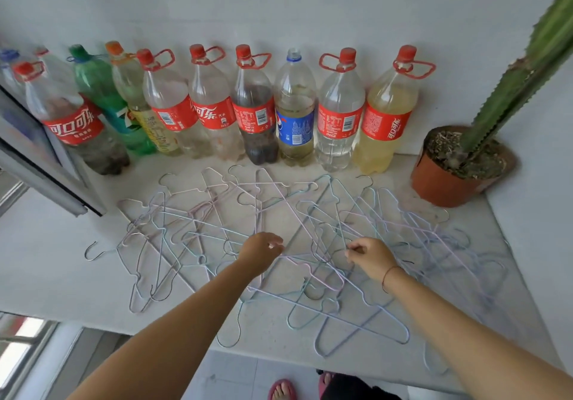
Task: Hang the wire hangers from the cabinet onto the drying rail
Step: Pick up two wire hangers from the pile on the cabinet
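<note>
Pickup step, by the look of it. Tangled wire hangers [310, 219] lie flat on cabinet top [46, 260], under and around both hands. Left hand [263, 252]: fingers curled onto wire. Right hand [370, 258]: thumb and forefinger pinching wire. Bottles [214, 105] stand beyond hands. Next move likely needs lifting without snagging neighbours; rail unseen.

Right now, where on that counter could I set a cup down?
Widest bare patch: the counter left of the hangers, below the frame. A sliver runs by the right wall. Hangers crowd the middle, bottles the back, the pot the right corner.
</note>
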{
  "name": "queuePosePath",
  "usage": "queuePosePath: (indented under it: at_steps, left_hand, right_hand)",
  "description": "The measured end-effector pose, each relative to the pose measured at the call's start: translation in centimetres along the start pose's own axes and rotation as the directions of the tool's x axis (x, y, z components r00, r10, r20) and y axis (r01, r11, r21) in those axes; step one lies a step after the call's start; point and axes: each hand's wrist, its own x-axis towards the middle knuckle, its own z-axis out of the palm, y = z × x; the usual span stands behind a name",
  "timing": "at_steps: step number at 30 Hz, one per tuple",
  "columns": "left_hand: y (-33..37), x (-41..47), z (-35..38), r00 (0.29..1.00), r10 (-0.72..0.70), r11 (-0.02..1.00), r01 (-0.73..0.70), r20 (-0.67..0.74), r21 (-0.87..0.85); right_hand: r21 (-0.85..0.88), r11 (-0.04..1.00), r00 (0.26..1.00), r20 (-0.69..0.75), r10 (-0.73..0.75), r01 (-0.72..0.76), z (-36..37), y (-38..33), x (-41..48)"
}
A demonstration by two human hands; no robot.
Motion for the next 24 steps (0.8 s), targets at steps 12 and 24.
queuePosePath:
  at_steps: [12, 24]
  left_hand:
    - [-2.3, 2.6, 0.8, 0.995, 0.064, 0.987, -0.075, 0.082, 0.141]
    - [-0.9, -0.7, -3.6, 0.95, 0.096, 0.966, -0.017, 0.296, -0.258]
  right_hand:
    - [0.203, 0.979, 0.987, -0.162, 0.02, 0.013, -2.0, -0.8, -1.1]
    - [0.264, 0.964, 0.95, -0.307, 0.053, 0.031, -4.8, -2.9, -1.1]
